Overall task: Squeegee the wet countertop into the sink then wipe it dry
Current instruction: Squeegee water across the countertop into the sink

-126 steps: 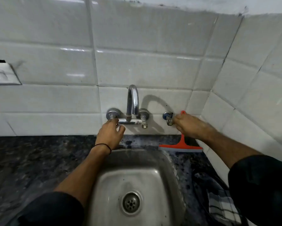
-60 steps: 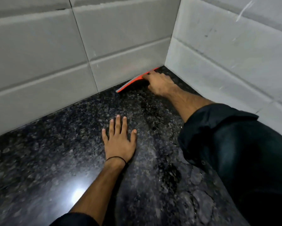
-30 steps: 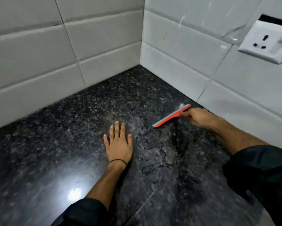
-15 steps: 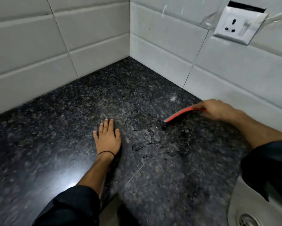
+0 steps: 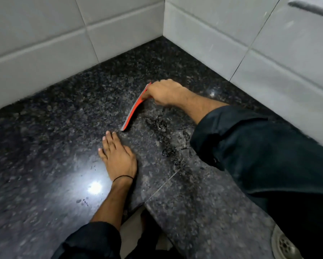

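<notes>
right hand (image 5: 166, 93) closed around the handle end of the red squeegee (image 5: 133, 110), fingers curled over it, knuckles up; the handle itself is hidden under the hand. the blade runs out from below the fingers toward the near side of the countertop (image 5: 44, 146), edge down on the stone, its grey rubber strip on the side away from the wet patch. the far tip sits by the knuckles, the near tip ends just beside the fingertips of the left hand (image 5: 118, 157), not touching them.

left hand flat on the countertop, palm down, fingers straight and together, gripping nothing. thin black band (image 5: 123, 177) at the wrist.

squeegee lies toward the back corner of the countertop, where the two tiled walls (image 5: 44, 43) meet, a little out from both.

beaded water (image 5: 166, 139) spread over the dark speckled stone on the right side of the blade, between it and the dark sleeve (image 5: 250, 146) of the right arm.

sink drain (image 5: 284, 245) shows at the near right corner, well apart from the blade. bright lamp glare on the stone beside the left wrist.
</notes>
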